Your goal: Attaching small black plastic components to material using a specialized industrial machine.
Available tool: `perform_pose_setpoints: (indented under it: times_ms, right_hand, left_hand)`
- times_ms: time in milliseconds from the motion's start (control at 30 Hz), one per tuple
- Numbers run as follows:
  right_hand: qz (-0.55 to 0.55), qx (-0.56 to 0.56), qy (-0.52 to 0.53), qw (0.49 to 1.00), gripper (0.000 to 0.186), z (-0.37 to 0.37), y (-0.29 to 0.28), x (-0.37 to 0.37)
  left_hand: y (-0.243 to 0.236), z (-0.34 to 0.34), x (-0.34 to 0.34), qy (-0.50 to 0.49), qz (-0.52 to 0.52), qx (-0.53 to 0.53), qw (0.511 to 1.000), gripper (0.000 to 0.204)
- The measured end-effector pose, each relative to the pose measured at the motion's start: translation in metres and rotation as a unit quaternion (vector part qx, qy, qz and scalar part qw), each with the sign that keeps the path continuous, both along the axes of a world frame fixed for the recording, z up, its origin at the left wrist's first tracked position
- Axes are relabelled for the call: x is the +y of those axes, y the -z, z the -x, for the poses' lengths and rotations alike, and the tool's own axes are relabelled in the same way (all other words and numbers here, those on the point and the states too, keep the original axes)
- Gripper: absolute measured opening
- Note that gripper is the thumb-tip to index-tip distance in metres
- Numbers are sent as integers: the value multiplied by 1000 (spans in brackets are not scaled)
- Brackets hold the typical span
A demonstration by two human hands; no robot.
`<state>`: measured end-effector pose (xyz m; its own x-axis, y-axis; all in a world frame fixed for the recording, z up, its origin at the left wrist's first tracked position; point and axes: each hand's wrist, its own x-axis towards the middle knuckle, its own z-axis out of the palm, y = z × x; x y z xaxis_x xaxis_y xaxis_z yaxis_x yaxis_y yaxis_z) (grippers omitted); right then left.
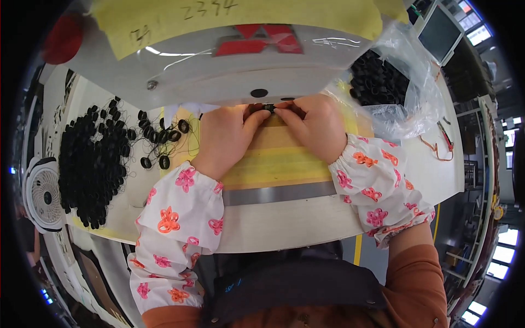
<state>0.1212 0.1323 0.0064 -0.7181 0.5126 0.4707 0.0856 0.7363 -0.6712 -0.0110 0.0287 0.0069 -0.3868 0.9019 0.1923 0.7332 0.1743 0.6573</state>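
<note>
At the front edge of a pale machine head [186,79], probably a sewing machine, both hands meet over a small black piece [269,108]. It looks like one of the black loops lying around, though fingers hide most of it. My left hand [224,134] pinches its left side between thumb and forefinger. Its right side is in the pinch of my right hand [317,124]. The machine head hides whatever lies behind the fingertips. Below the hands, the work surface carries yellow tape [284,167] and a grey metal strip [281,193].
A big heap of black loops [93,164] with trailing threads covers the table's left side. More black loops [378,82] sit at the back right by a clear plastic bag [407,117]. Red-handled snips [447,138] lie far right. A white fan [45,194] stands beyond the left edge.
</note>
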Motion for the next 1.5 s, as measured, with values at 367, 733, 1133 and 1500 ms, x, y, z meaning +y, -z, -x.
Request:
perform_pose_setpoints:
  times_ms: [367, 733, 1133, 1500]
  right_hand:
    - [-17, -15, 11, 1000, 7, 3, 5, 0]
    - [-14, -7, 17, 1000, 7, 4, 4, 0]
    - [-20, -16, 21, 999, 8, 5, 2, 0]
    - [-8, -18, 25, 999, 8, 7, 2, 3]
  left_hand:
    - [-5, 0, 0, -36, 28, 7, 999, 22]
    - [4, 8, 4, -24, -5, -30, 999, 20]
    - [5, 11, 2, -10, 2, -20, 1000, 21]
    - [5, 11, 2, -12, -5, -16, 1000, 23]
